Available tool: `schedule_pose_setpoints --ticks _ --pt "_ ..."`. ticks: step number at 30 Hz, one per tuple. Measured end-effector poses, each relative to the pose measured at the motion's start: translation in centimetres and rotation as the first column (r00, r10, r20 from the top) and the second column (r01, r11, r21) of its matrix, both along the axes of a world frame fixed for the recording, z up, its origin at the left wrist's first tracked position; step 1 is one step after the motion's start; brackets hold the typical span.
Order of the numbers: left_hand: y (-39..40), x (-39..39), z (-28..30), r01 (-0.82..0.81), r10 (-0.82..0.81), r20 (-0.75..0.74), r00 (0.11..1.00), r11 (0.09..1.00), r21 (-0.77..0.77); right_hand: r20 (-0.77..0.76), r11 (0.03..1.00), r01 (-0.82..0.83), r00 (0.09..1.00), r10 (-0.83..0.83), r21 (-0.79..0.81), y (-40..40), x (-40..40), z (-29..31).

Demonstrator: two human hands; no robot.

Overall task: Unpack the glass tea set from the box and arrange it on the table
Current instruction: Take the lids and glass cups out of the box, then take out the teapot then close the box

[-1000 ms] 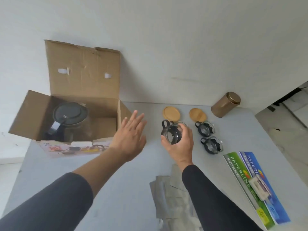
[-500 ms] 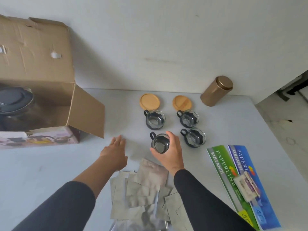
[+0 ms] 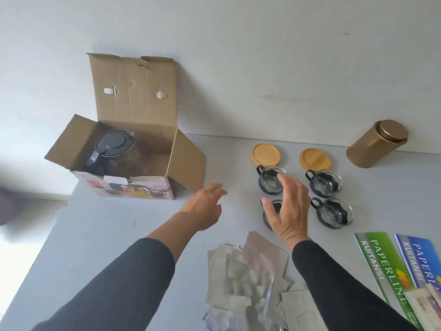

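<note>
Teapot [image 3: 112, 151] sits upright in the box [image 3: 133, 189], far left of both hands. Left hand [image 3: 205, 209], fingers spread and empty, is nearer, pointing toward it. Right hand [image 3: 288, 211] hovers slack over the near-left cup [image 3: 269, 211], gripping nothing.

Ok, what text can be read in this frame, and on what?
"PAPERLINE" and "KUITANSI": green pad.
"PAPERLINE" (cut off at the frame edge) and "KUITANSI": blue pad.
Box front print: too small and blurred to read.
Small booklets on the pads: blurred, unreadable.
</note>
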State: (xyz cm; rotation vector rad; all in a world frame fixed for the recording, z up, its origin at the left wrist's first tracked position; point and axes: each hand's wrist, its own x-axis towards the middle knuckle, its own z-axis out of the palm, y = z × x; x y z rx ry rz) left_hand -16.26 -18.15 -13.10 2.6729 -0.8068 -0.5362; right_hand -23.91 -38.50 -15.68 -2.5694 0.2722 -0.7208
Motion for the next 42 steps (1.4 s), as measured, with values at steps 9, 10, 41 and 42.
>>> schedule_pose_setpoints --ticks 9,10,41,42 --pt "15.1 8.4 6.9 -0.170 0.240 0.376 0.895 0.963 -0.211 0.168 0.975 -0.220 0.960 0.222 -0.032 15.8 8.5 5.5" --pt "17.4 9.3 7.4 -0.222 0.283 0.381 0.880 0.955 -0.197 0.176 0.975 -0.222 0.960 0.220 -0.007 18.2 9.4 5.8" --pt "29.0 14.4 5.3 -0.396 0.404 -0.010 0.915 0.892 -0.216 -0.595 0.691 0.494 0.795 -0.115 0.527 38.7 16.4 9.0" --pt "29.1 14.4 5.3 -0.393 0.401 -0.010 0.916 0.894 -0.215 -0.584 0.657 0.502 0.803 -0.114 0.562 38.4 16.3 9.4"
